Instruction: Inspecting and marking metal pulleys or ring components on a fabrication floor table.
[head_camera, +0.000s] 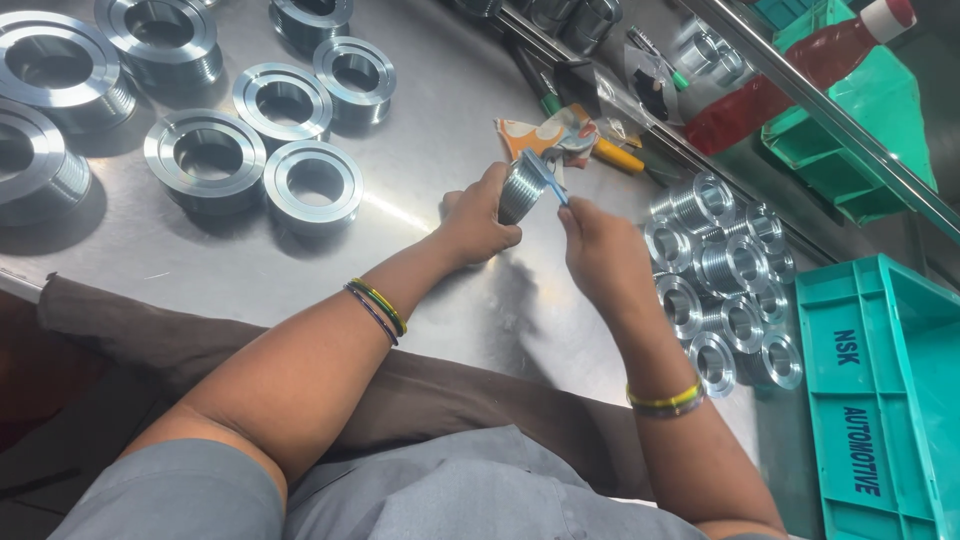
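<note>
- Steel, ribbed and bright: the threaded metal fitting (520, 190) sits clamped in the left hand (478, 220), whose fingers (497, 181) wrap closed around its lower end, its long axis running up and slightly rightward from the palm.
- Pinched narrow in the right hand (600, 250), a thin blue tool (545, 178) leans up-left from the fingertips (570, 214); its tip touches the fitting's upper rim, just beyond them.
- Both hands meet closely, the right just right of the fitting.
- Right of the right wrist, a cluster of similar threaded fittings (725, 285) lies on the steel table (450, 110), beside a teal plastic crate (880, 390).
- Well left of the left hand stand larger flanged metal rings (205, 155).
</note>
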